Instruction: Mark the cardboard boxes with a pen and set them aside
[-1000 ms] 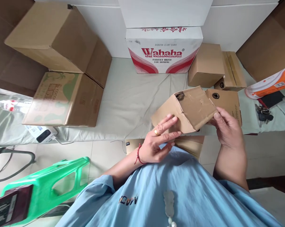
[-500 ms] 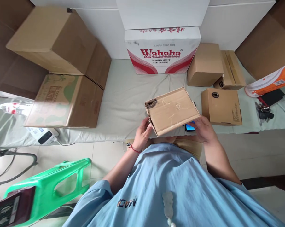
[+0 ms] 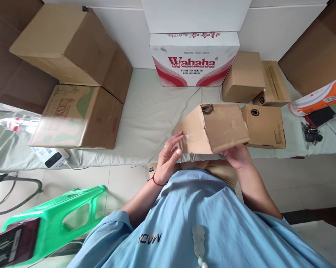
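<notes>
A brown cardboard box with a dark torn hole at its upper edge is tilted above the front of the covered table. Its plain left side faces up toward the camera. My right hand grips the box from below at the lower right corner, with some fingers hidden under it. My left hand is at the box's left side, fingers apart and fingertips at the cardboard. Just right of the held box stands another small brown box with a round hole.
Large cartons are stacked at the left. A white and red Wahaha box stands at the back. Small boxes, an orange-white bottle and keys lie to the right. A green stool is at lower left.
The held box has turned, its left side now showing, and shifted right. My left hand has opened its fingers along that side. The blue-lit phone under the box is now hidden.
</notes>
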Demonstrator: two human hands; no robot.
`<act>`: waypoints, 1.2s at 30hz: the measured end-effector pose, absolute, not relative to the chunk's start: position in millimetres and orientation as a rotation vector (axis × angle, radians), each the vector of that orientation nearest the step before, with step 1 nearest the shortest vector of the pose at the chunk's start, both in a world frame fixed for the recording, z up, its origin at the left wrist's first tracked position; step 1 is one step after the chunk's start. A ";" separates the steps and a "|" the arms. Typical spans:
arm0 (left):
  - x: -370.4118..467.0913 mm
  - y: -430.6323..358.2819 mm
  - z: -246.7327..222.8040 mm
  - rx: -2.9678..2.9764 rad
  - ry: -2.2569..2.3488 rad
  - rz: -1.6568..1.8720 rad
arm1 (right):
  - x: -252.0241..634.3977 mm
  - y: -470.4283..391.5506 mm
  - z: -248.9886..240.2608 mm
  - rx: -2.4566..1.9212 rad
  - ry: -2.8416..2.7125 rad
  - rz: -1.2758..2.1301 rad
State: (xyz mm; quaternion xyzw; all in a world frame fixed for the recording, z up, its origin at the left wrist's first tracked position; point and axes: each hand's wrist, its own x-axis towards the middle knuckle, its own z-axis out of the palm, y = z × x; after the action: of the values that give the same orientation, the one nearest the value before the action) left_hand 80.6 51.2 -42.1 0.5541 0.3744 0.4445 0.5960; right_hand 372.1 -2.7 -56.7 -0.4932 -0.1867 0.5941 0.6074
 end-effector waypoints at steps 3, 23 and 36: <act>87.9 44.3 -49.9 1.123 0.986 1.159 | 369.6 -6.2 -63.2 -1.113 -0.415 1.353; 63.4 72.0 -80.8 0.303 0.989 0.999 | 338.4 -25.5 -3.3 -1.269 -1.717 0.787; 66.9 71.8 -57.8 0.529 0.984 1.093 | 322.0 -20.2 -16.4 -1.297 -1.746 0.555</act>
State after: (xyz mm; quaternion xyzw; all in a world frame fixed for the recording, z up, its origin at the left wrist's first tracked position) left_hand 66.9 71.8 -57.8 0.2385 0.4434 0.4927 0.7097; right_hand 322.0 -20.2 -16.4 -0.5208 -0.7009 0.2226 0.4334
